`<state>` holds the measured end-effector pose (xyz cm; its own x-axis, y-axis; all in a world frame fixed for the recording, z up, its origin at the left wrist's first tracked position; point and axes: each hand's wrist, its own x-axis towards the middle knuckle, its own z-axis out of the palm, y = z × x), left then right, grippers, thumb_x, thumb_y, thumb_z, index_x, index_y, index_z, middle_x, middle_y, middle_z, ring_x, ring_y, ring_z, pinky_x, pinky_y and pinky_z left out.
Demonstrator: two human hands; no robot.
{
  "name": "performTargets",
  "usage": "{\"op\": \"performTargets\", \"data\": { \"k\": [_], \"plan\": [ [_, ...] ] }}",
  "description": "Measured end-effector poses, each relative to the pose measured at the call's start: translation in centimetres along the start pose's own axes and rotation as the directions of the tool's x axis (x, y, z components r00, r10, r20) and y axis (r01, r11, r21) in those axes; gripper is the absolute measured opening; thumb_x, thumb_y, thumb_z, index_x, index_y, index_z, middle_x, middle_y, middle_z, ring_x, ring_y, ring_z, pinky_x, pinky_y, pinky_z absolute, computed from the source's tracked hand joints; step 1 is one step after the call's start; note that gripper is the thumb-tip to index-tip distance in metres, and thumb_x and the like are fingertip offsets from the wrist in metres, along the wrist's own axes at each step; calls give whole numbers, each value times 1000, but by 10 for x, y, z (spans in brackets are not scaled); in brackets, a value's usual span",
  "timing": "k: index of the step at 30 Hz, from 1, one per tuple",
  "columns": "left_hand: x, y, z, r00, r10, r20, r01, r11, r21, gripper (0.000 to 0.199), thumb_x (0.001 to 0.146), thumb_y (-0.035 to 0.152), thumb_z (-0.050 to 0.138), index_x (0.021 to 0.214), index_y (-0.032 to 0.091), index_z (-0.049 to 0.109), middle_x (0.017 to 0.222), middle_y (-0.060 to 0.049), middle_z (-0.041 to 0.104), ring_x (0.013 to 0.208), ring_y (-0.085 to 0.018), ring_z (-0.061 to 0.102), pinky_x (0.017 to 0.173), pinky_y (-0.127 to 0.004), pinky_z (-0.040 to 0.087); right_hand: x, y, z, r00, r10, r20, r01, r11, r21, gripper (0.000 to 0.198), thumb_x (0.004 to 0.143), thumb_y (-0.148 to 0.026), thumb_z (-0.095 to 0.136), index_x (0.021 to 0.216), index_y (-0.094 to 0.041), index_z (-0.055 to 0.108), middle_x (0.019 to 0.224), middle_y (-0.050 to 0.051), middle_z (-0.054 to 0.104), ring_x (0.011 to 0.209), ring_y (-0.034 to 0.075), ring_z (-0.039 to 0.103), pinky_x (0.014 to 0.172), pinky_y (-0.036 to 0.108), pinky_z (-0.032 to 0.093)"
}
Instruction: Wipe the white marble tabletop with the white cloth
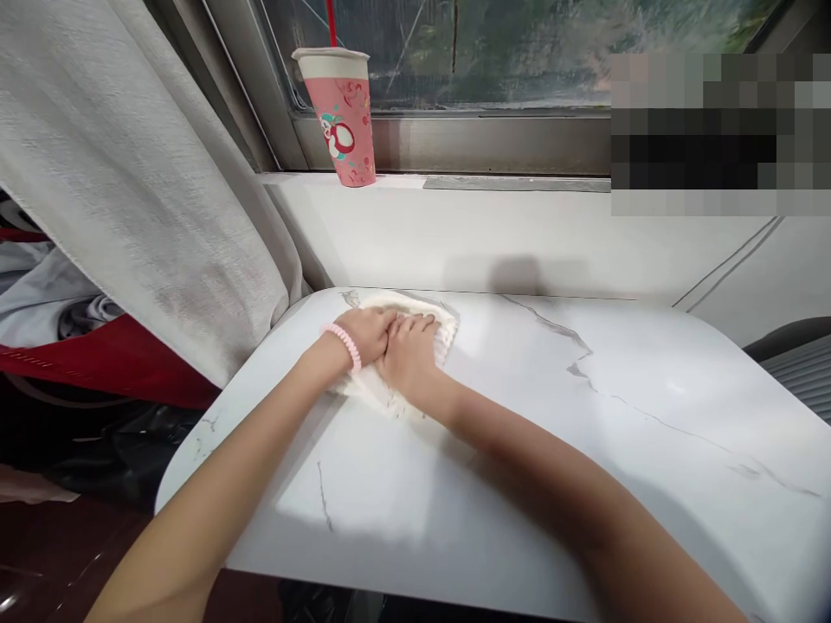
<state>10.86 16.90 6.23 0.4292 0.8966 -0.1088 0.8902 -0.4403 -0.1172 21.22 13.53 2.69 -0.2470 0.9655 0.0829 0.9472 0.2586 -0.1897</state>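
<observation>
A cream-white cloth (370, 391) lies spread on the white marble-patterned table (519, 510), close to the wall under the window. My left hand (365, 333), with a pink beaded bracelet (347, 344) at the wrist, presses down on the cloth; some of its fingertips are hidden beside the other hand. Touching it, my right hand (410, 350) rests flat on the same cloth with fingers stretched forward. Neither hand is wrapped round the cloth, whose middle is covered by both.
A pink paper cup (354, 130) with a red straw stands on the window ledge (480, 183). A pale curtain (143, 173) hangs at the left, reaching the table's edge. Clothes and a red fabric (123, 359) lie beyond it. A grey ribbed object (802, 368) is at the far right.
</observation>
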Motion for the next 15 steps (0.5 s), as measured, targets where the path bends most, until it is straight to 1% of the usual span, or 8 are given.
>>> {"op": "performTargets", "data": {
  "k": [2,3,6,9,11,12,13,15],
  "plan": [
    [-26,9,3,997,75,1,-75,997,11,34,90,17,34,111,16,61,109,-12,69,103,-28,66,94,-41,48,-22,-19,-5,997,34,72,-35,999,6,59,86,-19,46,141,3,43,141,34,45,132,54,37,102,79,20],
    [-41,12,6,995,96,3,-96,995,-15,34,90,17,35,111,16,61,111,-12,68,104,-27,65,94,-40,49,-32,-28,-7,992,31,120,-34,999,25,60,85,-15,47,142,2,44,142,33,45,132,55,37,102,81,19],
    [-85,17,20,996,65,-58,-71,991,-112,36,91,19,33,114,16,62,116,-13,67,106,-27,64,95,-41,50,-63,-48,-12,971,-80,223,73,997,40,60,83,-12,48,142,-4,46,145,29,42,134,55,35,98,86,22],
    [-131,21,40,982,21,-187,-65,971,-231,42,93,21,30,123,18,60,122,-13,65,117,-26,59,101,-41,48,-89,-61,-12,945,-180,273,182,983,18,60,85,-18,51,144,-6,45,147,28,40,133,56,37,95,87,24],
    [-161,25,54,955,-56,-293,-28,961,-275,45,95,24,27,130,19,56,130,-13,61,123,-26,55,102,-44,47,-104,-66,-10,935,-233,268,250,968,-32,63,88,-25,52,145,0,40,146,32,40,132,55,38,98,84,26],
    [-174,27,60,934,-114,-339,8,955,-297,45,97,24,26,132,19,54,131,-12,60,124,-25,54,102,-43,47,-111,-69,-9,931,-265,253,287,956,-58,66,90,-29,51,145,5,37,144,35,40,132,55,39,101,82,27],
    [-186,29,66,914,-169,-370,47,948,-316,44,98,26,26,134,20,53,132,-11,60,125,-24,54,102,-42,47,-116,-71,-7,923,-304,235,330,941,-79,70,91,-33,50,145,9,35,143,37,40,132,54,38,103,80,27],
    [-203,30,76,882,-262,-391,126,932,-341,43,100,28,28,137,22,49,134,-10,58,127,-23,52,103,-41,47,-124,-75,-3,903,-387,184,410,906,-107,74,94,-39,45,144,13,31,142,39,39,133,54,37,107,77,23]
  ]
}}
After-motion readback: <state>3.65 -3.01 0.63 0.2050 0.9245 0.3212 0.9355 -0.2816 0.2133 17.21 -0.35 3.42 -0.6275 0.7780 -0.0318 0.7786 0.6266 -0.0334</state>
